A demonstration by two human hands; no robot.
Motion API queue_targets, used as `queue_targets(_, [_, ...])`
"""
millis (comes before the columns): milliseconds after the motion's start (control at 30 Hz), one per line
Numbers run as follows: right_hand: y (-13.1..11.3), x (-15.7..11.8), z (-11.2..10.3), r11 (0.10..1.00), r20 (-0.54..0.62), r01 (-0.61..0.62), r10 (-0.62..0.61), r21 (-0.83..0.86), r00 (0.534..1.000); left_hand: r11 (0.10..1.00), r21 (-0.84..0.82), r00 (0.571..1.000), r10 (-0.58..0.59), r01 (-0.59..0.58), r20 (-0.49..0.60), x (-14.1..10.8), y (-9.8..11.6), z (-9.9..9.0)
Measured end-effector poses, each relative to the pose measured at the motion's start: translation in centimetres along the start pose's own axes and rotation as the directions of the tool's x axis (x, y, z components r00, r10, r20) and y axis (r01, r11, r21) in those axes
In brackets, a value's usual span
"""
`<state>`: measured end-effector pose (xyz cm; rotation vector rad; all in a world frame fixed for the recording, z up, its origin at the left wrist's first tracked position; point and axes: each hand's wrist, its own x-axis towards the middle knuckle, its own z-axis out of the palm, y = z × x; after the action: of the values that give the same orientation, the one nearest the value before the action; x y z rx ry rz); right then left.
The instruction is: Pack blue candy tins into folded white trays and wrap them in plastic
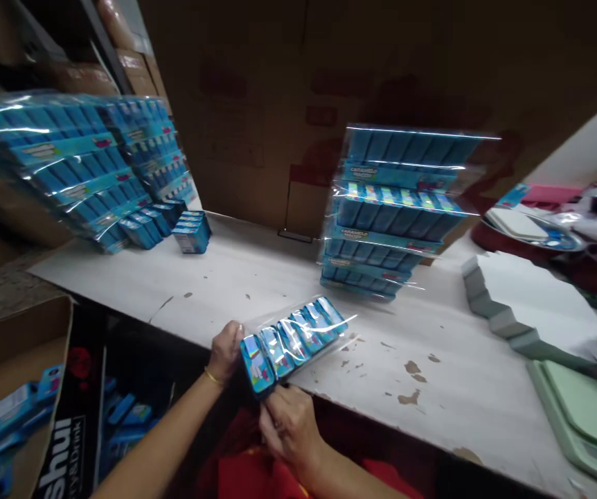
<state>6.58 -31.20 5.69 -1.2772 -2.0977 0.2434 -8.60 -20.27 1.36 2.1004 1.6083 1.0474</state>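
Observation:
Between my hands is a display box of small blue packs (293, 339), held tilted over the table's front edge. Clear plastic film wraps it and sticks out loosely past its right end. My left hand (226, 352), with a thin yellow band at the wrist, is closed on the upper left corner. At the near lower edge my right hand (291, 423) has its fingers curled against the box and film; its fingertips are partly hidden. A few loose blue packs (192, 232) stand on the table beyond my left hand.
Film-wrapped blue boxes are stacked at right (392, 215) and left (80, 166) on the white table (257, 270). A large cardboard box (246, 104) stands behind. Grey-white folded cards (532, 298) and a green scale (584, 409) lie right. An open carton (18, 326) holds blue packs.

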Motion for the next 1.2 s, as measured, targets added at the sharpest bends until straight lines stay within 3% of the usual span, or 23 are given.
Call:
queue_targets(133, [0.8,-0.8,-2.0,0.99,0.068,0.009,-0.019,0.138,0.998,0.998,0.058,0.997,-0.019,0.015,0.071,-0.4,-1.0,0.5])
queue_targets(200, [2.7,-1.0,-4.5,0.979,-0.044,-0.06,0.07,0.195,0.997,0.996,0.07,0.995,-0.06,0.054,0.085,-0.8,-1.3,0.3])
queue_targets(233, [4.2,-0.8,-6.1,0.971,-0.14,-0.132,0.162,0.201,0.977,0.995,0.069,0.991,-0.086,0.079,0.101,-1.0,-1.3,0.1])
queue_targets(267, [6.0,-0.5,-7.5,0.952,-0.251,-0.247,0.288,0.183,0.924,0.992,0.068,0.986,-0.113,0.105,0.123,-1.1,-1.2,0.0])
queue_targets(333, [9.9,0.5,-10.0,0.871,-0.308,-0.448,0.491,0.202,0.815,0.985,0.088,0.973,-0.164,0.151,0.16,-1.4,-1.0,-0.1])
queue_targets(400, [13.4,1.7,-11.2,0.767,-0.165,-0.565,0.627,0.304,0.762,0.977,0.145,0.97,-0.179,0.156,0.164,-1.6,-0.7,0.0])
queue_targets(500, [16.0,2.8,-11.0,0.639,0.092,-0.645,0.677,0.419,0.73,0.965,0.223,0.983,-0.16,0.138,0.085,-2.0,-0.2,0.6])
queue_targets(600, [15.8,2.7,-10.3,0.566,0.161,-0.689,0.707,0.453,0.688,0.946,0.301,0.989,-0.138,0.118,0.047,-2.0,-0.1,1.3])
queue_targets(667, [14.7,2.2,-10.3,0.526,0.146,-0.709,0.746,0.469,0.65,0.946,0.315,0.989,-0.11,0.074,0.098,-1.2,-0.2,1.5])
queue_targets(800, [12.0,0.5,-11.2,0.381,0.181,-0.749,0.817,0.543,0.547,0.974,0.225,0.976,-0.037,-0.013,0.215,1.8,-0.8,1.4])
queue_targets(900, [10.5,-1.1,-11.7,0.25,0.292,-0.743,0.806,0.621,0.515,0.993,0.118,0.965,-0.007,-0.026,0.263,4.1,-1.3,1.4])
queue_targets(1000, [10.4,-2.3,-12.0,0.09,0.321,-0.669,0.825,0.737,0.465,0.998,0.011,0.968,-0.061,0.06,0.245,5.1,-1.3,1.4])
queue_targets(1100, [11.6,-2.4,-12.2,-0.027,0.368,-0.606,0.816,0.795,0.446,0.971,-0.07,0.962,-0.214,0.229,0.169,4.4,-0.5,0.7])
queue_targets(1167, [12.6,-1.9,-12.1,-0.041,0.413,-0.624,0.783,0.781,0.465,0.916,-0.196,0.928,-0.311,0.35,0.205,3.8,0.7,-0.3])
queue_targets(1200, [13.0,-1.6,-12.1,-0.038,0.421,-0.63,0.775,0.776,0.471,0.847,-0.307,0.891,-0.355,0.434,0.282,3.6,1.3,-0.9])
